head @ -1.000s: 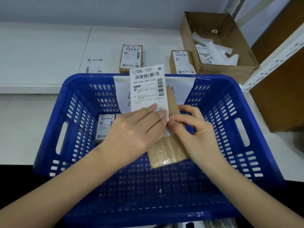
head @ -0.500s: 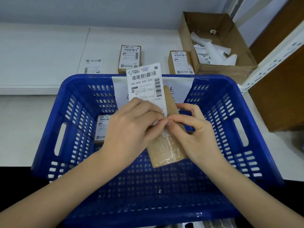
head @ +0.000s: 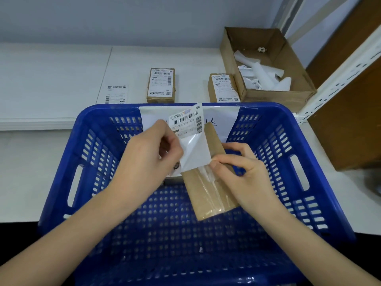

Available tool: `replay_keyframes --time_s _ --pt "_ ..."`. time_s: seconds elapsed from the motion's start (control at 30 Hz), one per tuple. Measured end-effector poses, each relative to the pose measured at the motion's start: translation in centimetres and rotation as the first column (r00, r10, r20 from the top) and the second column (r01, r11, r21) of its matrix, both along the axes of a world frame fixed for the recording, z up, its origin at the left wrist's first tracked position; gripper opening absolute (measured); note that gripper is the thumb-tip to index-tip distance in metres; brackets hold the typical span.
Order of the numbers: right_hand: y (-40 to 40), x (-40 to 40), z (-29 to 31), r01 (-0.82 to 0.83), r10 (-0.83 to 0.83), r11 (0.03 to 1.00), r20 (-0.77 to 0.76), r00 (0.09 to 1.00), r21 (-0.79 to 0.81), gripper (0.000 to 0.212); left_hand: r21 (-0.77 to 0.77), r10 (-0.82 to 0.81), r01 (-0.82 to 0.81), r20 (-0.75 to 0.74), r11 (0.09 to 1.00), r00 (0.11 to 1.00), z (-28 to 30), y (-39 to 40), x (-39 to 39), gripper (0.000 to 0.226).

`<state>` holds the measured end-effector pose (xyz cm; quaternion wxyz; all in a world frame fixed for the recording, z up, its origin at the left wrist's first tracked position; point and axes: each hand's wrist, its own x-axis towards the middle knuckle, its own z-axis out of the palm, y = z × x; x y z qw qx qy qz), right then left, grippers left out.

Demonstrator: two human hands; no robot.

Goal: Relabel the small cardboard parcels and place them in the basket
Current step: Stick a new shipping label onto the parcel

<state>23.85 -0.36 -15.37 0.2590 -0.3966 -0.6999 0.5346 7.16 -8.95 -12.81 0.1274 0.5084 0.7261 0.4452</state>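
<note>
Over the blue basket (head: 99, 114), my right hand (head: 241, 172) grips a small brown cardboard parcel (head: 212, 199), tilted with its taped face up. Thumb and forefinger of that hand also pinch the lower corner of a glossy white backing sheet (head: 194, 153). My left hand (head: 144, 159) pinches the shipping label (head: 185, 120), which is partly peeled from the backing and still joined to it at the top. Two labelled parcels (head: 161, 85) (head: 223, 88) lie on the white table behind the basket. My left hand hides the basket's far left corner.
A loose label (head: 117, 93) lies on the table at the left of the parcels. An open cardboard box (head: 272, 93) with several white backing strips stands at the back right. A white shelf post (head: 340, 73) and brown panels are on the right. A paper sign (head: 224, 120) hangs on the basket's far wall.
The label stood flat and upright between both hands. My left hand has since pulled its lower part up and to the left, baring the glossy backing. The parcel has barely moved.
</note>
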Motion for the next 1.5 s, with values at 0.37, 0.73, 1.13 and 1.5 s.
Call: replay_keyframes --time_s 0.37,0.73,1.13,1.5 --pt "-0.2 -0.3 0.0 -0.026 0.028 0.999 0.033 0.999 -0.046 0.021 -0.008 -0.234 0.235 -0.118 0.972 0.965 -1.6 -0.5 1.6 0.015" --pt "0.0 -0.1 -0.4 -0.030 0.031 0.999 0.035 0.999 -0.036 0.006 -0.051 -0.158 0.154 -0.108 0.987 0.981 -0.8 -0.2 1.5 0.032" --pt "1.6 0.8 -0.5 0.043 -0.040 0.995 0.045 0.998 -0.084 0.003 -0.249 0.149 -0.109 0.147 0.962 0.978 1.0 0.1 -1.5 0.029" --pt "3.2 2.2 -0.3 0.103 -0.101 0.990 0.023 0.995 -0.092 0.013 -0.303 0.214 -0.119 0.303 0.946 0.929 2.3 -0.4 -6.2 0.009"
